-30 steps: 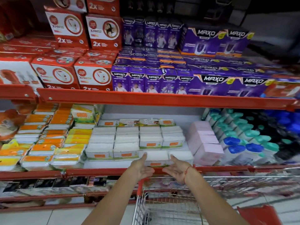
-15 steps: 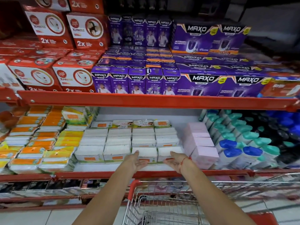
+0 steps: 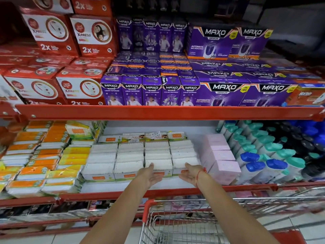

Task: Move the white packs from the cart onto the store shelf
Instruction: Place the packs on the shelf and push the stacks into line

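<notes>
Rows of white packs with orange labels lie stacked in the middle of the red-edged shelf. Both my arms reach over the cart into that shelf. My left hand lies flat against the front of the white pack in the third row. My right hand, with a red thread at the wrist, presses the front of the neighbouring white pack. Fingers of both hands are spread and neither wraps around a pack. The part of the cart's basket in view holds no packs.
Pink boxes stand right of the white packs, then bottles with blue and teal caps. Orange and yellow packs fill the left. Above, a red beam carries purple boxes and red boxes.
Both hands have gone forward from the shelf's front edge into the shelf, and the two front white packs have slid back with them in line with the other rows.
</notes>
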Available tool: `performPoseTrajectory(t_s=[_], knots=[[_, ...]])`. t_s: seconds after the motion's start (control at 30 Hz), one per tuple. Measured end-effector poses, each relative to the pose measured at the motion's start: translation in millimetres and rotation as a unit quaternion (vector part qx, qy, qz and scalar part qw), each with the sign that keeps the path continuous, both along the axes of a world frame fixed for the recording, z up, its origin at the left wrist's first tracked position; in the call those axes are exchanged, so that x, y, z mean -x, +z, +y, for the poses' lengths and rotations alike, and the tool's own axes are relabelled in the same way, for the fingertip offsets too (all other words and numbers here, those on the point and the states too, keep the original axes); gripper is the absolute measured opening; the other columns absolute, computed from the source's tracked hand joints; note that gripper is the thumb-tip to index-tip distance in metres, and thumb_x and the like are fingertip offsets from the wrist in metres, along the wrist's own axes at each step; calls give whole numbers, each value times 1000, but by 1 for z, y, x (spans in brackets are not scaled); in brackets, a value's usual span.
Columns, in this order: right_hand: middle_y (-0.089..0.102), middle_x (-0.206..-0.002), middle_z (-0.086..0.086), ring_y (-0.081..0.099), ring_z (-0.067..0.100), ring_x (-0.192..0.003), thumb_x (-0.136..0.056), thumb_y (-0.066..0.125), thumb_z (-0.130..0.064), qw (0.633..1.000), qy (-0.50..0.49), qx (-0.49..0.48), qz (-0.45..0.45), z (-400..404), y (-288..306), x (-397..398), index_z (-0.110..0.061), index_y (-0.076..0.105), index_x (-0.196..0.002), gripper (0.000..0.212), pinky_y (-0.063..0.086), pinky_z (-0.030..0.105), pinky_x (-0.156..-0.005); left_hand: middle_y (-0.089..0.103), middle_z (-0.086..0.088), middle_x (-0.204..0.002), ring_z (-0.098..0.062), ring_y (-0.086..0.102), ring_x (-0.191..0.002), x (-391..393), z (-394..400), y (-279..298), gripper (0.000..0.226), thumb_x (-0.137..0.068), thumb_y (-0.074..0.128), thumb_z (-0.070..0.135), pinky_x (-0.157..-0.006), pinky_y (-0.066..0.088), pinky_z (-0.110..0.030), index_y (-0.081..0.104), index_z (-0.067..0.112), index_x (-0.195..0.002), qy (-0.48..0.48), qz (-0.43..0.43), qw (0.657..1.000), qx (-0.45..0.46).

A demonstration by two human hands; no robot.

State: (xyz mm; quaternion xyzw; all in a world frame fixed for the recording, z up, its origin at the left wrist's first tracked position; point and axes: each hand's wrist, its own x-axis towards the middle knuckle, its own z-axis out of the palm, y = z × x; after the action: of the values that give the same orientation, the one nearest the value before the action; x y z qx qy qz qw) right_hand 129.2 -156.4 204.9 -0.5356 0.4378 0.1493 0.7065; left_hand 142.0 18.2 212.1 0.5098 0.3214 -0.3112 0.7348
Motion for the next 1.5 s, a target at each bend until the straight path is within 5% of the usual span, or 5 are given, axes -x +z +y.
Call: performPoseTrajectory(t_s=[0.27, 0.6, 0.93, 1.13, 1.5], knots=[[73, -78, 20, 69, 35, -77, -94, 47, -29, 715, 249, 633, -159, 64, 38, -2, -3, 68, -78, 38, 55, 34, -67, 74, -16, -80, -12, 70, -56, -4, 75, 19, 25, -94, 57, 14, -58, 61, -26, 68, -8, -98, -123, -257, 933, -219], [-19, -159, 10, -19, 25, -147, -66, 70, -64, 510, 599, 577, -219, 177, -1, -48, -8, -14, -150, 131, -3, 45, -123, -20, -9, -158, -19, -25, -142, -50, 204, -3, 136, -47, 13, 94, -118, -11, -49, -18, 7, -147, -535, -429, 399, -608], [-21, -159, 12, -21, 27, -146, -63, 74, -59, 499, 573, 624, -186, 185, -33, -64, -9, -17, -149, 135, -7, 46, -122, -11, -15, -160, -32, -12, -148, -59, 202, -32, 136, -62, 65, 72, -117, -10, -53, -26, 3, -136, -506, -417, 385, -649], [-24, -157, 13, -23, 30, -145, -66, 71, -61, 495, 569, 632, -177, 188, -32, -64, -7, -19, -148, 134, -13, 46, -119, 49, -20, -142, -34, 44, -134, -62, 207, -43, 148, -24, 73, 81, -111, 22, -57, 32, -4, -138, -491, -440, 375, -651], [-36, -150, 9, -32, 28, -141, -59, 70, -71, 520, 556, 613, -211, 172, -11, -49, -4, -23, -146, 145, -11, 47, -120, -26, -12, -156, -30, -23, -145, -51, 185, -12, 157, -46, 65, 82, -116, -16, -58, -30, 3, -143, -519, -399, 421, -628]])
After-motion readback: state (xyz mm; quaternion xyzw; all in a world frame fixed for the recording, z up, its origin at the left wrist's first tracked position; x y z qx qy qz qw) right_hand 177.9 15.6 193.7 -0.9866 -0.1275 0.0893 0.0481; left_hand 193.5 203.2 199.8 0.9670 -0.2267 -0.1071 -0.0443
